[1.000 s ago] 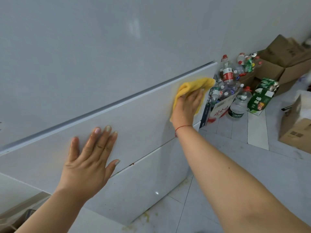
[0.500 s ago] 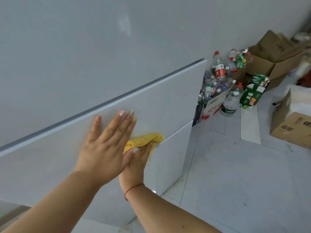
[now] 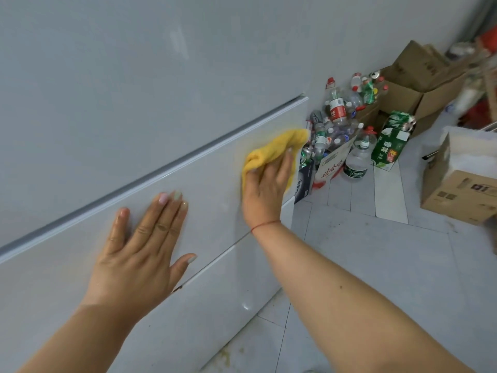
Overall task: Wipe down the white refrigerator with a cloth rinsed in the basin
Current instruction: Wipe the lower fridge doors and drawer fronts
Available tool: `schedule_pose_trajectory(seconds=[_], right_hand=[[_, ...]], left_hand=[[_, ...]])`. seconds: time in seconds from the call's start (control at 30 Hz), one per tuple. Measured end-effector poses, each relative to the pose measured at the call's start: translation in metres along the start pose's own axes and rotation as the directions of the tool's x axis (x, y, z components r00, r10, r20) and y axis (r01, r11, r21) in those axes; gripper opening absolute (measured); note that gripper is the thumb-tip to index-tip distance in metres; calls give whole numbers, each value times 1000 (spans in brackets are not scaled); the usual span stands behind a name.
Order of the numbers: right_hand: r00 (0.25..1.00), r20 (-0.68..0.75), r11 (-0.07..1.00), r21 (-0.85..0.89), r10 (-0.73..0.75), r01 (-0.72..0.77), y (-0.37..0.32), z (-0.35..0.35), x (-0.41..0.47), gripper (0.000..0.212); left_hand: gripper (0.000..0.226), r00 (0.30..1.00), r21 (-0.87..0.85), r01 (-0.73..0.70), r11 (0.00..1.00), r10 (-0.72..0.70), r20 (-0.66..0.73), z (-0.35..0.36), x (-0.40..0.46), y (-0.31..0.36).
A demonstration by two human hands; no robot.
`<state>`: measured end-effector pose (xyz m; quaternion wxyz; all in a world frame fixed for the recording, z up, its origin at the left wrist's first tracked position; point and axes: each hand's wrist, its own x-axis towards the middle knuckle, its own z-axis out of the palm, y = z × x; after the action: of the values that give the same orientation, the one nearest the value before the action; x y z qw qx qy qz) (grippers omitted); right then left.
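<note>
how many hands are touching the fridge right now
2. The left hand lies flat on the refrigerator drawer front; the right hand presses the yellow cloth near its right edge.

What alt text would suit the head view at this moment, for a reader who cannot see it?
A right hand presses a yellow cloth against a white refrigerator drawer front near its right edge, while the left hand rests flat on the same panel. Empty bottles and cardboard boxes clutter the tiled floor beyond.

my white refrigerator [image 3: 134, 90] fills the left, glossy, with a grey groove above its middle drawer front. a bunched yellow cloth [image 3: 271, 153] is pressed flat on that drawer's right end, reaching its edge, just below the groove.
</note>
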<state>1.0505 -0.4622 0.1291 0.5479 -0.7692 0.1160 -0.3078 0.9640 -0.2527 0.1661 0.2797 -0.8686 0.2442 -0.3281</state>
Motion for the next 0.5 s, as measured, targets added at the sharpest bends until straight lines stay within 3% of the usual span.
schedule_pose_trajectory(seconds=[0.17, 0.27, 0.5], right_hand=[[984, -179, 1000, 20, -4, 7, -11, -13, 54, 86], [977, -215, 997, 71, 15, 0, -5, -9, 52, 87], [885, -170, 874, 322, 432, -365, 15, 14, 14, 70]], left_hand=[[71, 1000, 17, -9, 1000, 9, -18, 1, 0, 1], [71, 1000, 13, -10, 1000, 11, -10, 1, 0, 0], [68, 998, -112, -2, 994, 8, 55, -8, 3, -2]])
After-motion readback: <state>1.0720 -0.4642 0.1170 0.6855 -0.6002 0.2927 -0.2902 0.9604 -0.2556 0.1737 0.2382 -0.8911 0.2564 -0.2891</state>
